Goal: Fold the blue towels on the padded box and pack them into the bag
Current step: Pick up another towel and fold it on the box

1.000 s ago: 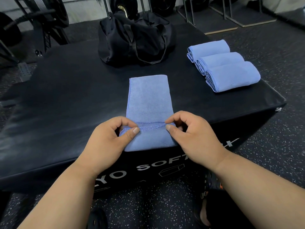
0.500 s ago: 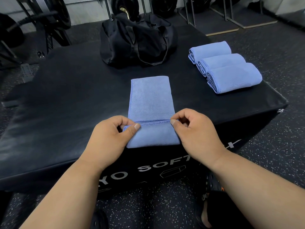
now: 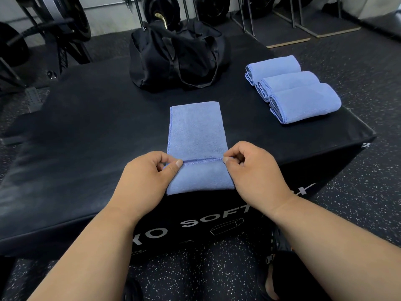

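On the padded box point(image 3: 86, 148), both hands pinch the towel point(image 3: 196, 131) hem.

Gym, weight plates point(image 3: 217, 7) on racks, speckled rubber floor point(image 3: 368, 68), padded box point(image 3: 86, 148)

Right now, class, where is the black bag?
In the head view, the bag sits at the far edge of the padded box, beyond the towel being folded and left of the three folded towels.

Bag point(image 3: 180, 59) behind towel point(image 3: 196, 131) on box point(image 3: 76, 137); folded towels point(image 3: 293, 88) right.
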Demonstrator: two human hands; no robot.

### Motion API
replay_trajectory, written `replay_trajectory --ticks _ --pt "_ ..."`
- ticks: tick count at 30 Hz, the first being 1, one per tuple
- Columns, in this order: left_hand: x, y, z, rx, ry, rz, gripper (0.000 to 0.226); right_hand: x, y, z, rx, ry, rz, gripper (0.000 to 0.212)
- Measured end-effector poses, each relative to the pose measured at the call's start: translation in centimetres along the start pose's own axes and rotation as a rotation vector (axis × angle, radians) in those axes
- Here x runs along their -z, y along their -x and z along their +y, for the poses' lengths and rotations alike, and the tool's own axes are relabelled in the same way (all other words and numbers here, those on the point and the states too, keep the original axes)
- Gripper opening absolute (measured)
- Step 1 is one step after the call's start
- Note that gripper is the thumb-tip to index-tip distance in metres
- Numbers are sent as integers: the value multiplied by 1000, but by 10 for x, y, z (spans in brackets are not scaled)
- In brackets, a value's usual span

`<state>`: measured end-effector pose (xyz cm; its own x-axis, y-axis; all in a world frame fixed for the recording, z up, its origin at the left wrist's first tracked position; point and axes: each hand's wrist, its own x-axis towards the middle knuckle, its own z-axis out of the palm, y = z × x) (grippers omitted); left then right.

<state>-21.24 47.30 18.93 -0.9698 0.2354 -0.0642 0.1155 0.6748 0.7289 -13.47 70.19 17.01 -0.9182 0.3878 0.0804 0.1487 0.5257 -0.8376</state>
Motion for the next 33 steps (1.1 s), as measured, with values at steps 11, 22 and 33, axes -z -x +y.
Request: replay_trajectory --ticks 11,22,33 --pt "-1 5 5 -329 -220 154 10 2 -1 -2 22 75 1 8" --pt "7 9 -37 -494 -434 -202 84 0 7 7 341 136 92 17" --pt "8 17 -21 -410 -133 -36 22 8 5 21 576 363 -144 50"
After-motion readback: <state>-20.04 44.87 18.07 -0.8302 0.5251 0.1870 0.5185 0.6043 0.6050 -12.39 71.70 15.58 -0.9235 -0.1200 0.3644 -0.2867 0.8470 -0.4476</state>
